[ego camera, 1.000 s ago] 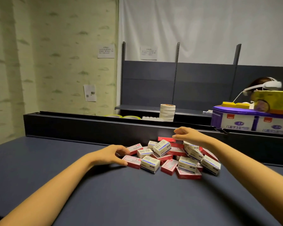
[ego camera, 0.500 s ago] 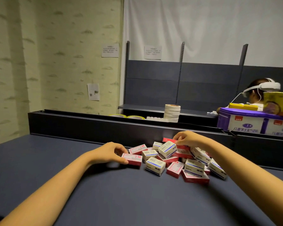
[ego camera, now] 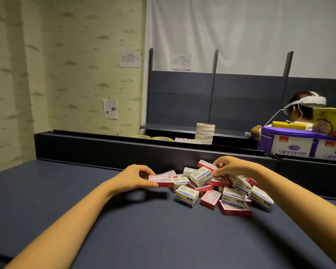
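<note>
A heap of several small boxes [ego camera: 221, 191], some red and white, some cream with blue bands, lies on the dark blue table [ego camera: 124, 230] against its raised back wall. My left hand [ego camera: 134, 176] grips a red-and-white box [ego camera: 161, 180] at the heap's left edge, thumb under its near side, fingers over the far side. My right hand [ego camera: 229, 166] pinches a red box [ego camera: 205, 165] at the back top of the heap. A cream box [ego camera: 201, 176] sits tilted just below that hand.
The black back wall [ego camera: 105, 148] runs along the table's far edge. Behind it stand a stack of tape rolls [ego camera: 205, 133], yellow tape rolls [ego camera: 151, 137], and purple-and-white cartons [ego camera: 299, 144] at right. A person wearing a headset [ego camera: 305, 107] sits beyond the cartons.
My left hand has closed on the red-and-white box at the heap's left. My right hand dropped from above the heap onto the back red box and took hold of it.
</note>
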Demonstrator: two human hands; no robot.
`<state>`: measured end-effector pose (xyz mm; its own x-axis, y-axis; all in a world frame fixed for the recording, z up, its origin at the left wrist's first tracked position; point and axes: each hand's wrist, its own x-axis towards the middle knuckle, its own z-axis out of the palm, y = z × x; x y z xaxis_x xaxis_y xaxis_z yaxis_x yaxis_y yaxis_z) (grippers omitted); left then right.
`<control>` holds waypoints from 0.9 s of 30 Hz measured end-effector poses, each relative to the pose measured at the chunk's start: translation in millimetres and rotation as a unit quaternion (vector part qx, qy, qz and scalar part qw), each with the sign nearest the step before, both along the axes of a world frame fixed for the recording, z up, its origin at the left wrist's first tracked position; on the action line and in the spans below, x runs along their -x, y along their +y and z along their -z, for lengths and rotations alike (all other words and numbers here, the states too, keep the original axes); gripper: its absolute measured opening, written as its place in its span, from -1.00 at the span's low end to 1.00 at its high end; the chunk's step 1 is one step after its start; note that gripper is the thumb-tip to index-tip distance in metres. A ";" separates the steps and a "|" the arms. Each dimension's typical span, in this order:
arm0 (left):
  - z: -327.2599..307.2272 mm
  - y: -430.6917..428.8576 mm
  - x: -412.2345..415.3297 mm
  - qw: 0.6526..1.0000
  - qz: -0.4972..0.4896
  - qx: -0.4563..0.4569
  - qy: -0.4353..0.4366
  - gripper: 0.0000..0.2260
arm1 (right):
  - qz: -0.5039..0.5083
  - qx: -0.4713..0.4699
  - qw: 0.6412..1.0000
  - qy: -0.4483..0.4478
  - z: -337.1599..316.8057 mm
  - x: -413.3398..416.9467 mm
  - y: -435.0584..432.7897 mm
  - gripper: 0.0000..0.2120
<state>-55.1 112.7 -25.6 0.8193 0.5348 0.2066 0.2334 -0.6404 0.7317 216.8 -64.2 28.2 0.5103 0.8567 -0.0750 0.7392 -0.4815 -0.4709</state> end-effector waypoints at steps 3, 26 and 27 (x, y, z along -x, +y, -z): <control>-3.4 -10.6 -4.7 0.999 0.000 -0.001 -0.036 -0.78 | -0.003 -0.037 0.999 -0.020 -0.9 -1.3 -11.1 -0.59; -31.9 -310.7 -124.1 0.993 0.092 0.001 -0.077 -0.80 | -0.030 -0.181 0.983 0.008 -36.2 -31.4 -364.8 -0.73; -30.0 -327.9 -128.2 0.993 0.093 -0.003 -0.074 -0.77 | -0.029 -0.186 0.982 0.016 -34.5 -35.6 -385.1 -0.72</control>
